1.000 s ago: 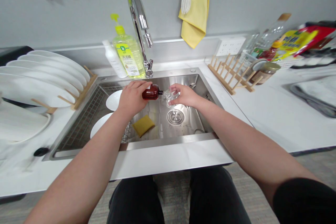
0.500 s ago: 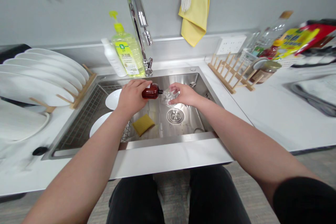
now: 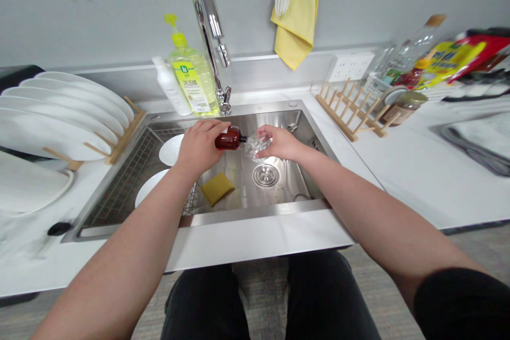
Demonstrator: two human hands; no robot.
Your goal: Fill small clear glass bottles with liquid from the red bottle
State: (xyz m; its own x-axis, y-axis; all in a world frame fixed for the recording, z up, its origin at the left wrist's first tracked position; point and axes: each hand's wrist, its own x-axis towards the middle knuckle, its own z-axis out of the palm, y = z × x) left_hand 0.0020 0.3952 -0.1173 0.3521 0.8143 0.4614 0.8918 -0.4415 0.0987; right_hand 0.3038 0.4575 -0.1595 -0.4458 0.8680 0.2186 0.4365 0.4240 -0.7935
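Note:
Over the sink (image 3: 255, 215), my left hand (image 3: 201, 147) is closed around a small reddish-brown bottle (image 3: 229, 139). The bottle lies on its side, its dark neck pointing right. My right hand (image 3: 281, 142) grips a clear, see-through item (image 3: 255, 147), perhaps glass or plastic; its exact kind I cannot make out. The bottle's neck is at the left edge of this clear item, and whether they touch is not plain. Below the hands, a yellow sponge (image 3: 217, 188) rests in the sink, left of the drain (image 3: 266, 175). Two white dishes, partly behind my left arm, sit on a wire rack (image 3: 115, 186).
The chrome faucet (image 3: 207, 21) arches behind the sink, beside a dish soap bottle (image 3: 193, 82) and a white bottle (image 3: 171, 87). Several white plates (image 3: 59, 117) stand in a wooden rack at left. Another wooden rack (image 3: 353, 111) and a jar (image 3: 404, 109) are at right.
The view has shifted very slightly. Both hands keep their hold, with the bottle and the clear item in nearly the same place.

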